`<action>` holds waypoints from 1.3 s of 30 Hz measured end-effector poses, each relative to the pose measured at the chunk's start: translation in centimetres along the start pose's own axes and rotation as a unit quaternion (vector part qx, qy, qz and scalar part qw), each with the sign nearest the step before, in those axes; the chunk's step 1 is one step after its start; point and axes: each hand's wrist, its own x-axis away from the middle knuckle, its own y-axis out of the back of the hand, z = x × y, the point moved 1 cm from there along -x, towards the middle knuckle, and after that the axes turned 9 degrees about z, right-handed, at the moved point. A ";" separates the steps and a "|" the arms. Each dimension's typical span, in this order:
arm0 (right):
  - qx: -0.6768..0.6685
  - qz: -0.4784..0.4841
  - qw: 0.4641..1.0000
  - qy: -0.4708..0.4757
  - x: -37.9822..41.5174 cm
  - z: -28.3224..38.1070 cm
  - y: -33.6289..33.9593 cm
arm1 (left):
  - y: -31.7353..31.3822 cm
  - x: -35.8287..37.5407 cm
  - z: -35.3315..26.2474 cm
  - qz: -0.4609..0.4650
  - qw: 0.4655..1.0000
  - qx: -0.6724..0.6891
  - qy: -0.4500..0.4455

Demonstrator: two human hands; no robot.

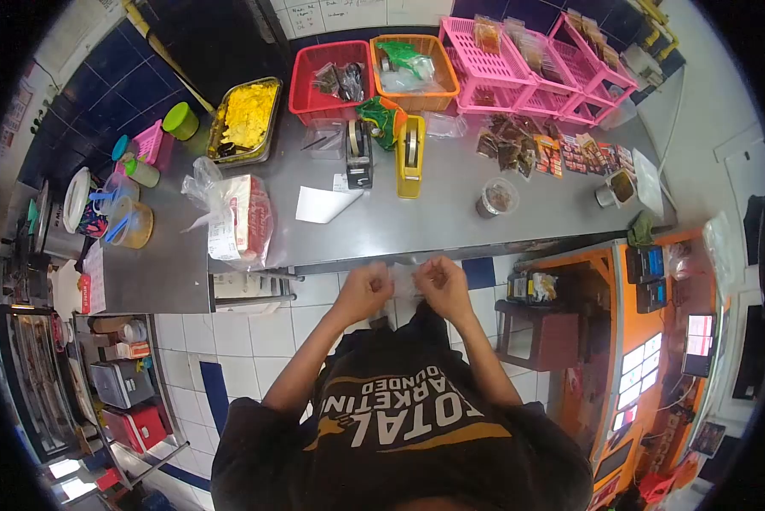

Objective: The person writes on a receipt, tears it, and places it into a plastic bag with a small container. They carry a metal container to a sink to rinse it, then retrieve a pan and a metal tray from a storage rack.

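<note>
My left hand [365,294] and my right hand [440,285] are raised side by side in front of my chest, just short of the counter's front edge. The fingers of both are closed in a pinch. Between them stretches a small clear plastic bag [405,279], thin and hard to make out against the white floor tiles. On the counter [314,243] beyond lie a sheet of white paper [324,204], a black tape dispenser [359,157] and a yellow tape dispenser [410,157]. Farther right stands a clear lidded cup [496,198] with brownish contents.
At the back are a red basket [301,106], an orange basket [447,98] and pink racks [484,64]. Sachets [518,149] lie before the racks. Leftward are a tray of yellow food [246,115] and a bagged red-and-white package [248,217]. A dark red stool [540,336] stands under the counter's right side.
</note>
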 end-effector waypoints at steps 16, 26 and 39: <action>0.296 0.086 0.941 0.141 -0.8 4.5 -2.4 | 1.0 0.0 -0.8 0.042 0.999 -0.022 -0.018; 0.111 0.120 0.983 -0.082 0.5 5.5 -2.4 | 3.0 0.1 -1.6 0.076 0.989 0.122 0.031; 0.291 -0.133 0.947 -0.028 -0.3 -1.8 -0.5 | -2.7 -4.0 3.4 -0.105 0.982 -0.157 -0.026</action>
